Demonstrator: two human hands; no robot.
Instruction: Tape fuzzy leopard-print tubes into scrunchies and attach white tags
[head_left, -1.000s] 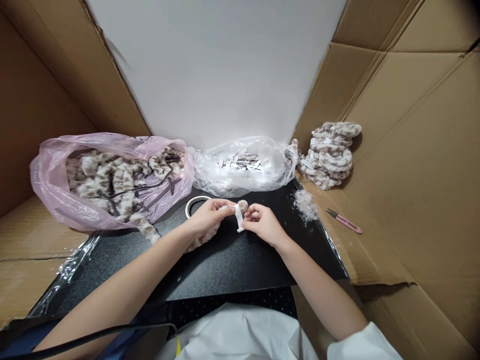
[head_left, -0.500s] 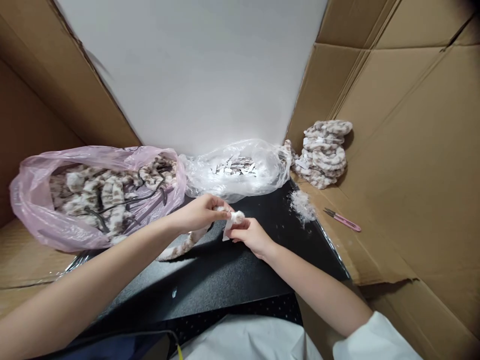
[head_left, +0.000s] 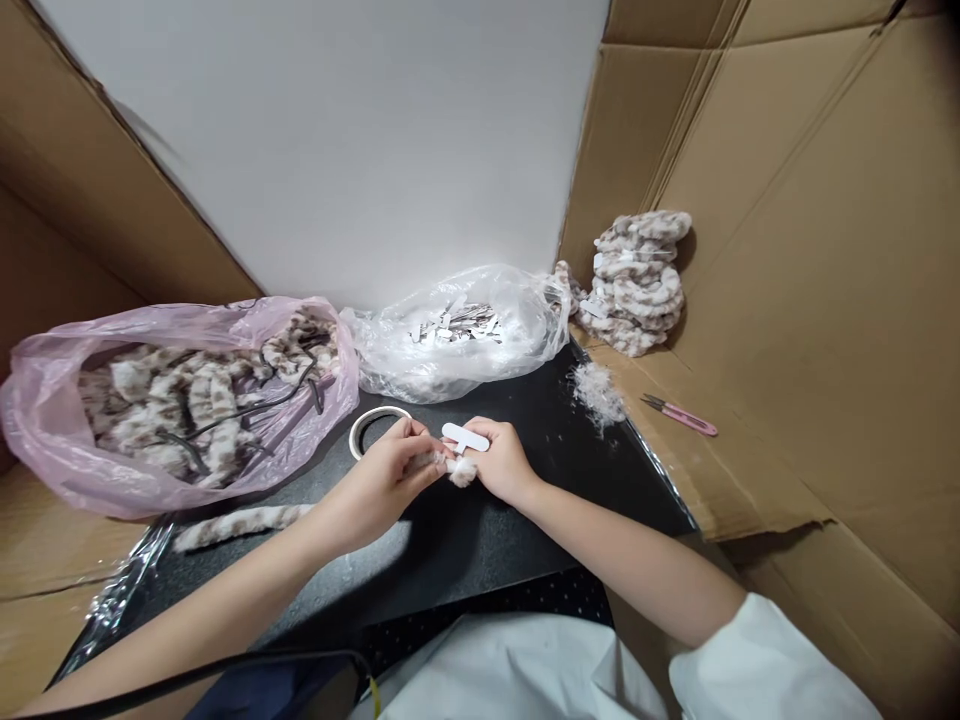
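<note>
No readable text or markings appear on anything.

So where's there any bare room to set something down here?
The black tabletop looks free between the right forearm and the white fluff, and along its near edge between both forearms. It's crowded at left: pink bag, clear bag, tape roll, and a furry strip running by the left forearm.

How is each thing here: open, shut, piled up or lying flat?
Pink bag: open, furry strips inside
Clear bag: open, white pieces inside
Tape roll: lying flat
Furry pile: stacked
Fluff: loose clump
Pink snips: lying down
Left hand: closed on furry strip
Right hand: closed at white tag
</note>
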